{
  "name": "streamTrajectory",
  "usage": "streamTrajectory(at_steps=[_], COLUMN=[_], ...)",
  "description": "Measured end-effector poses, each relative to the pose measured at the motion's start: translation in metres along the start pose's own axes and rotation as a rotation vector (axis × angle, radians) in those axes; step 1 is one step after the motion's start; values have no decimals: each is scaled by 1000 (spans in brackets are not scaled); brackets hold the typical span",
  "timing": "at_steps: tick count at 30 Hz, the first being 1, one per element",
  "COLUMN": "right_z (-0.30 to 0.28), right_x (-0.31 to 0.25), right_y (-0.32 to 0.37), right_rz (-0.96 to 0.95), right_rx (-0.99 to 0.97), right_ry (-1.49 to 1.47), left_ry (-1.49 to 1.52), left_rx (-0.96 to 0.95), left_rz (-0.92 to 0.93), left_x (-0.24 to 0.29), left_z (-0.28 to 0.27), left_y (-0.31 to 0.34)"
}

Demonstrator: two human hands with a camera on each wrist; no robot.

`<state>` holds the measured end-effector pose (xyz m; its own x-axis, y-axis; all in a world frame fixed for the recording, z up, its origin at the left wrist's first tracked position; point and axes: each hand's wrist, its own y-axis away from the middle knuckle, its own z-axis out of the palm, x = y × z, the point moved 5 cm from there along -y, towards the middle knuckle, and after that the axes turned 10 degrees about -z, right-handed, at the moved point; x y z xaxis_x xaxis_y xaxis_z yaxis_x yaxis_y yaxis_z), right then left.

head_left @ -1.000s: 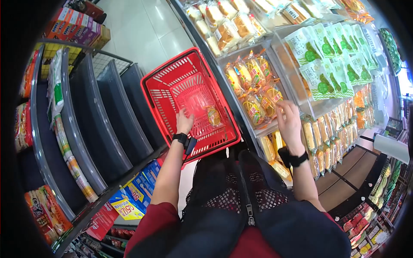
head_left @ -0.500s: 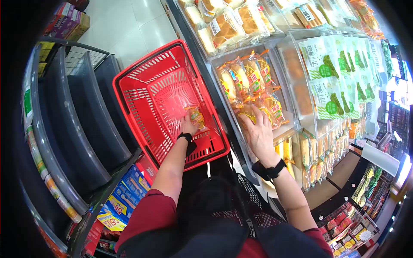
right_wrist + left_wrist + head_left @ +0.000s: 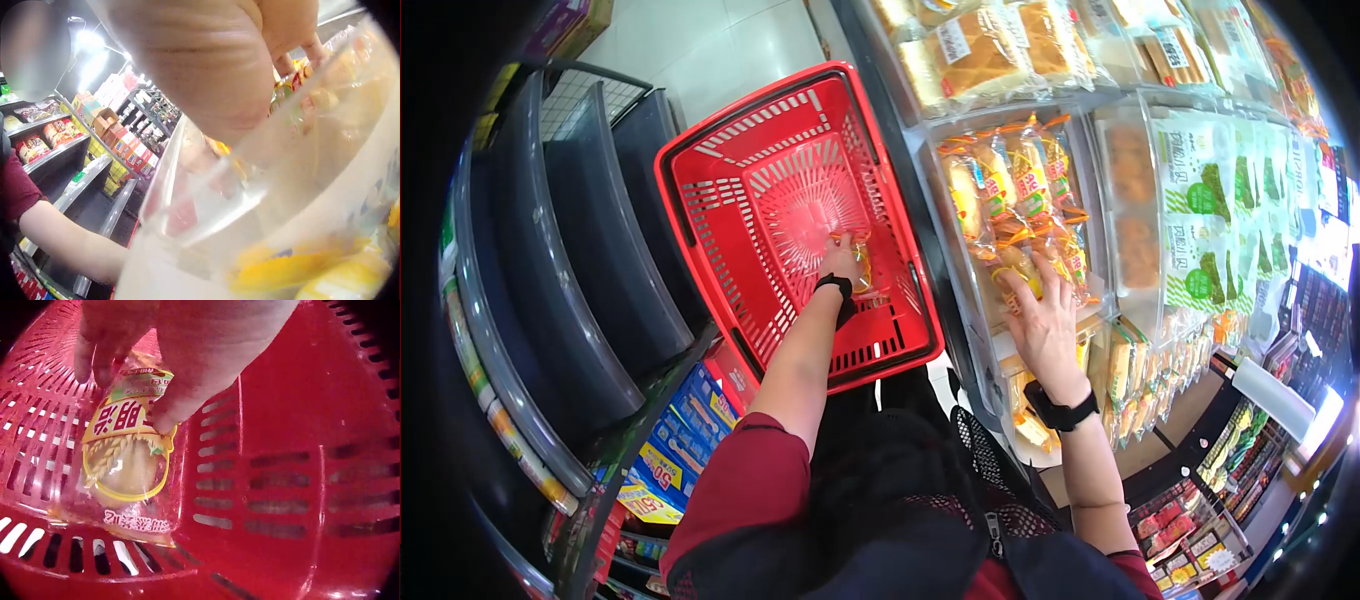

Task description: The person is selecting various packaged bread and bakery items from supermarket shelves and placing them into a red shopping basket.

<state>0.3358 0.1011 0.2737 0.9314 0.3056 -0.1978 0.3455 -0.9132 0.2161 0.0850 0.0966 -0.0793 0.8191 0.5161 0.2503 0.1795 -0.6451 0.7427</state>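
Note:
My left hand [image 3: 840, 262] reaches down into the red shopping basket [image 3: 735, 135]. In the left wrist view, its thumb and fingers pinch the upper end of a packaged bread [image 3: 122, 465] in clear wrap with a yellow-and-red label. That pack lies by the basket's slotted wall. Over the clear display bin, my right hand [image 3: 1048, 335] spreads its fingers onto the near packs among several similar packaged breads [image 3: 1028, 180]. In the right wrist view, the fingertips [image 3: 315, 53] reach the packs behind the bin's clear wall [image 3: 275, 181], and the palm hides part of them.
Beside the bin are green-and-white snack bags [image 3: 1200, 200] and sliced bread packs [image 3: 985, 50]. More long bread packs [image 3: 1125, 365] lie nearer. Dark shelves [image 3: 565, 260] stand left of the basket, above blue boxes [image 3: 690, 425]. Tiled floor [image 3: 720, 55] shows beyond.
My left hand has gone deeper into the basket and taken hold of the packaged bread there. My right hand has come from above the bin's near side down onto the packs.

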Motion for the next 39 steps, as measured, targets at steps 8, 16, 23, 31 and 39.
streamTrajectory(at_steps=[8,16,23,31,39], right_z=[-37,-52,-83,-97,-25], right_x=[-27,-92,-141,-48,-19], right_y=[18,13,6,40,33], right_rz=[-16,-221,-395,21,39], right_rx=[221,199,235,441,113], right_ry=[-141,-385,-247,-409,-234], left_ry=[152,357,771,718,756], left_rx=[45,269,-115,87,-37], left_rz=[22,340,705,832,624], left_x=[-25,-9,50,136,82], left_z=[-25,-137,-255,-254,-203], left_y=[12,123,268,321,295])
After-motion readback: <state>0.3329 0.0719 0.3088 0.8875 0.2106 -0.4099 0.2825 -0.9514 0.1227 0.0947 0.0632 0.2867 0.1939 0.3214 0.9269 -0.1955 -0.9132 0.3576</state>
